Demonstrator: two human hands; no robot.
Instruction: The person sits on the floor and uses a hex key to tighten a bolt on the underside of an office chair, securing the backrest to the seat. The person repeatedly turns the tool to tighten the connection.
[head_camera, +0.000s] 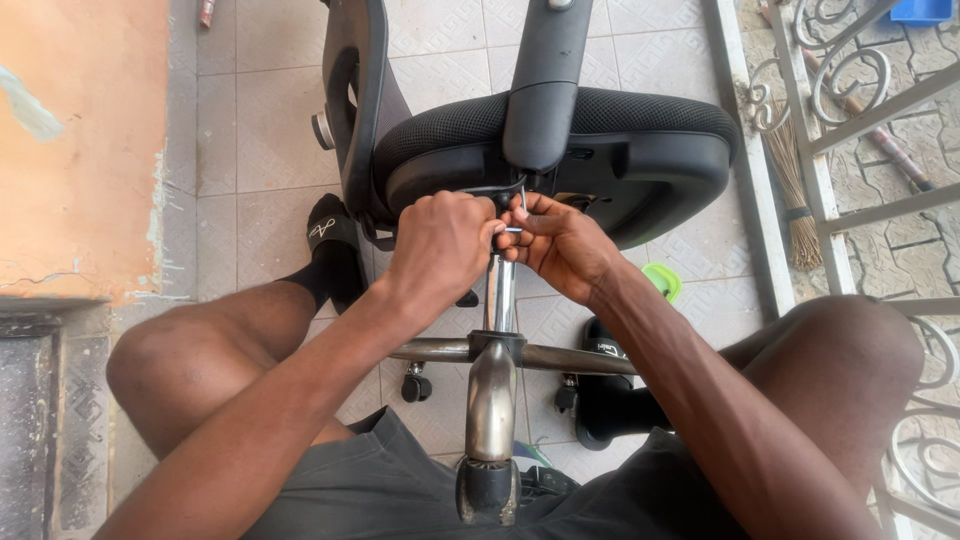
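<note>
Office chair (600, 150) on side, column toward viewer; both hands (500, 240) at seat mechanism.

Black chair, chrome base, pale patterned floor

The seat (610, 150) is black, edged with fine black mesh; the armrest (545, 80) is plain black. The column (503, 295) and base legs (492, 400) are shiny chrome silver, with black casters (415, 385). The floor tiles (265, 120) are off-white with a faint geometric relief. The wall (80, 140) is peach-orange, chipped to pale patches. The socks (330, 250) are black with a white mark, the shorts (380, 485) dark grey. A lid (662, 280) is bright green. The railing (850, 90) is grey with scrollwork.
</note>
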